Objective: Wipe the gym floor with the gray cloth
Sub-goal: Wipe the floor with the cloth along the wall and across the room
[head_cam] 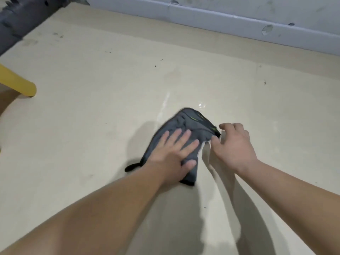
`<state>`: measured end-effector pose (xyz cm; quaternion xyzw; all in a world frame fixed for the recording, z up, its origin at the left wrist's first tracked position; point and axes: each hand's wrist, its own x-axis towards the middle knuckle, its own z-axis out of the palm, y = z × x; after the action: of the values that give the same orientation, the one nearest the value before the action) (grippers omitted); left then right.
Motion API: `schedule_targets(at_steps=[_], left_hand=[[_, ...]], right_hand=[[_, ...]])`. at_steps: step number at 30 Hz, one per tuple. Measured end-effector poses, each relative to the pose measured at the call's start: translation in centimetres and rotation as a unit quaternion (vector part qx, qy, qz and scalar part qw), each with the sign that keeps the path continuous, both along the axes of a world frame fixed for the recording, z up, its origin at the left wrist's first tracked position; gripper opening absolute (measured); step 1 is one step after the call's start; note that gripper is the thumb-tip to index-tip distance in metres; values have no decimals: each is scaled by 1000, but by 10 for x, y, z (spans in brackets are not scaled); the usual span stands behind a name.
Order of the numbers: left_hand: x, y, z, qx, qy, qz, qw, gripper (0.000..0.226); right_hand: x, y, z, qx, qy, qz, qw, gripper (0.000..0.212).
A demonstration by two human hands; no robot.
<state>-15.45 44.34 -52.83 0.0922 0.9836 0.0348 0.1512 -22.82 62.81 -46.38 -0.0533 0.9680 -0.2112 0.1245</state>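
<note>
The left hand (172, 152) lies flat with fingers spread on the gray cloth (185, 129), pressing it to the floor (92, 107) and gripping nothing. The right hand (234, 144) sits just right of the cloth with fingers curled loosely; its fingertips (214, 139) meet the cloth's right edge, though whether they pinch the fabric or only touch it cannot be told. The cloth is bunched and rumpled in the middle of the pale floor, with dark trim and a green mark on its far side.

It looks soft, limp and light, so it will fold and slide rather than keep a shape. A flat palm on its middle seems the best way to drive it, with a pinch at an edge to spread it. A wet sheen shows on the floor just beyond it. Far left are a yellow leg (20, 85) and a dark frame (24, 15); a gray wall base (239, 21) runs along the far side.
</note>
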Motion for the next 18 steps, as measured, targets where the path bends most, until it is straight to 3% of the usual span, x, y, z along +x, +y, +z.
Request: schedule_targets(at_steps=[4,7,11,15,18], left_hand=[[14,-80,-7,6,15,157,988,64],[46,-86,-5,-2,35,187,982,65],[109,-80,4,5,-8,84,996,67],[121,-150,-3,37,13,-80,996,64],[110,-211,-12,24,53,12,998,61]], right_hand=[[2,-41,-2,0,-54,28,998,45],[9,-81,-3,-8,-59,77,995,40],[30,-132,-4,-16,-63,143,988,32],[49,-163,-5,-5,-84,150,985,25],[58,-175,-3,-25,-102,168,980,40]])
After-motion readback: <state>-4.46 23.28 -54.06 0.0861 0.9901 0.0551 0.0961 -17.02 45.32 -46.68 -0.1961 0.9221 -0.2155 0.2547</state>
